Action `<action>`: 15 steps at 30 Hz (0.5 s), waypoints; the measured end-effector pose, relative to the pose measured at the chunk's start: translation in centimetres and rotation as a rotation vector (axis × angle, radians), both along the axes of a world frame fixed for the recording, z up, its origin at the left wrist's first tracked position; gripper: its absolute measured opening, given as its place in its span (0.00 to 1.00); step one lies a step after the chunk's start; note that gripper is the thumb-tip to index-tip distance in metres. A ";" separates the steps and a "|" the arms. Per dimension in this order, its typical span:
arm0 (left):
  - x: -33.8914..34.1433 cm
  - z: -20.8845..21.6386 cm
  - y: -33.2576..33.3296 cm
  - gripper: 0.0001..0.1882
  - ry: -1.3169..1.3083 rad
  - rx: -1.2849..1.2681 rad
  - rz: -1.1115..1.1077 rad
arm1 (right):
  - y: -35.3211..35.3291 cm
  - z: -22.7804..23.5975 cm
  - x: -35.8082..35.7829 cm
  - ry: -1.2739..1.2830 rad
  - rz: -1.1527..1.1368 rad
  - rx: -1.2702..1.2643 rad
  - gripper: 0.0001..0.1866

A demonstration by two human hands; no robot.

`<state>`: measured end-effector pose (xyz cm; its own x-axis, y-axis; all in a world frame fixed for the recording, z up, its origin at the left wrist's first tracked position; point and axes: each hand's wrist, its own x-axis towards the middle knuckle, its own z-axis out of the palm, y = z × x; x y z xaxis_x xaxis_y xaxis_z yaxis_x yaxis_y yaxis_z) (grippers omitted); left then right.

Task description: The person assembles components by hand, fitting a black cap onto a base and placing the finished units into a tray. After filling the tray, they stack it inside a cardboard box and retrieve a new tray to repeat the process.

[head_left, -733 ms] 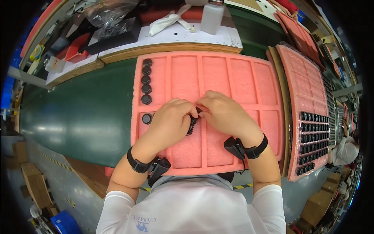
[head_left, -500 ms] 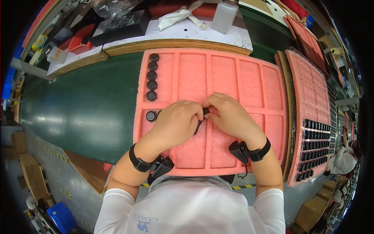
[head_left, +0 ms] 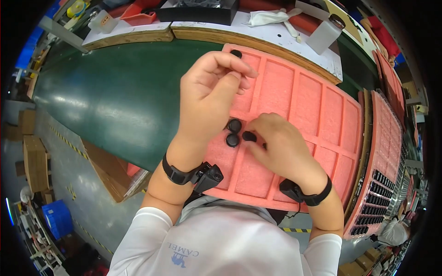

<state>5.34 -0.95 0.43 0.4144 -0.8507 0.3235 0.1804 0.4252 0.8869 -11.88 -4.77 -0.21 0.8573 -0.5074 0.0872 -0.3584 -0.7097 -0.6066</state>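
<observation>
A pink foam tray (head_left: pixel 271 92) with raised dividers lies in front of me. My left hand (head_left: pixel 207 87) is raised over its left column, fingers loosely bent and thumb apart, with nothing visible in them. Below it, my right hand (head_left: pixel 281 145) pinches a small black round part (head_left: pixel 249 136) between thumb and fingers. Just left of that, two black round cap-like parts, an upper one (head_left: pixel 235 125) and a lower one (head_left: pixel 233 140), lie against each other in the tray. Another black part (head_left: pixel 236 54) shows at the far left corner. My left hand hides much of that column.
Green work surface (head_left: pixel 110 96) extends to the left. A white shelf (head_left: pixel 248 32) at the back holds a clear bottle (head_left: pixel 326 34), a white glove (head_left: pixel 269 17) and a black box (head_left: pixel 198 14). On the right stands another pink tray (head_left: pixel 382 184) with rows of black parts.
My hands have come apart: the left has lifted up and away, while the right keeps a black part. The view has shifted, with the tray now further right and tilted.
</observation>
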 end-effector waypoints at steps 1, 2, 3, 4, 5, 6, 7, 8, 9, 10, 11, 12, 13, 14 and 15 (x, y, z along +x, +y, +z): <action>-0.1 -0.1 -0.1 0.08 -0.008 -0.001 -0.009 | 0.3 -0.5 0.7 0.004 0.002 0.000 0.13; -0.2 -0.1 -0.2 0.08 -0.017 0.000 -0.017 | 0.7 -1.2 1.4 0.014 0.019 -0.045 0.13; -0.2 -0.2 -0.2 0.08 -0.026 0.000 -0.026 | 1.0 -1.8 2.0 0.024 0.035 -0.091 0.13; -0.3 -0.2 -0.3 0.08 -0.023 0.000 -0.024 | 1.1 -2.2 2.3 0.033 0.051 -0.138 0.13; -0.4 -0.2 -0.4 0.09 -0.029 -0.006 -0.031 | 1.1 -2.4 2.4 0.035 0.052 -0.138 0.13; -0.5 -0.1 -0.5 0.09 -0.036 -0.014 -0.039 | 1.1 -2.5 2.3 0.042 0.058 -0.155 0.14; -0.5 -0.1 -0.5 0.09 -0.044 -0.022 -0.045 | 1.1 -2.6 2.3 0.046 0.064 -0.171 0.14; -0.6 0.0 -0.6 0.09 -0.044 -0.025 -0.045 | 1.1 -2.5 2.3 0.051 0.070 -0.189 0.14; -0.4 -0.1 -0.4 0.09 -0.046 -0.014 -0.046 | 0.9 -1.9 2.2 0.048 0.076 -0.189 0.14; -0.2 -0.2 -0.3 0.08 -0.047 -0.005 -0.047 | 0.4 -0.4 1.7 -0.050 0.066 -0.124 0.14; -0.1 -0.2 -0.2 0.08 -0.048 0.004 -0.049 | -0.1 1.1 1.0 -0.147 0.055 -0.059 0.13; -0.4 -0.2 -0.2 0.08 -0.048 -0.005 -0.054 | -0.5 1.9 0.4 -0.240 0.034 -0.002 0.12; -0.7 -0.2 0.0 0.08 -0.022 0.040 -0.106 | -0.7 2.0 -0.2 -0.239 0.030 -0.012 0.12; -1.5 0.1 0.1 0.08 0.003 0.074 -0.160 | -0.9 2.2 -1.0 -0.348 -0.015 -0.049 0.13; -2.1 0.3 0.2 0.08 0.025 0.109 -0.215 | -1.0 2.4 -1.8 -0.458 -0.057 -0.086 0.15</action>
